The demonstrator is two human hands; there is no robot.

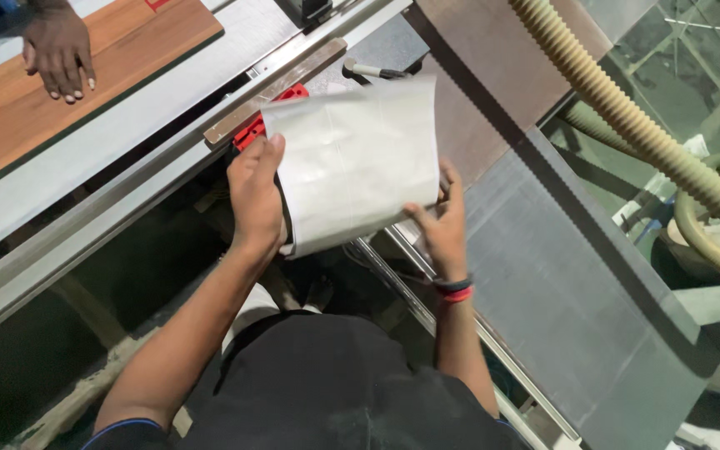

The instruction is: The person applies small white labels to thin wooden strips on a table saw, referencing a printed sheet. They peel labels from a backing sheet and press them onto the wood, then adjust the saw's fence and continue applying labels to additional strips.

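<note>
A woodworking shop: a sliding saw table [127, 142], wood-grain board [85, 75] and ribbed dust hose [627, 117].

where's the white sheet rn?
Head view, centre: white sheet held between left hand and right hand, over the red clamp.

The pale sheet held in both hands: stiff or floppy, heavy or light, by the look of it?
The pale sheet bows between the left hand and right hand, so it is probably thin and flexible. Fingertip pinches at its edges carry it, suggesting it is light. Its smooth, faintly glossy face may be somewhat slippery.
</note>
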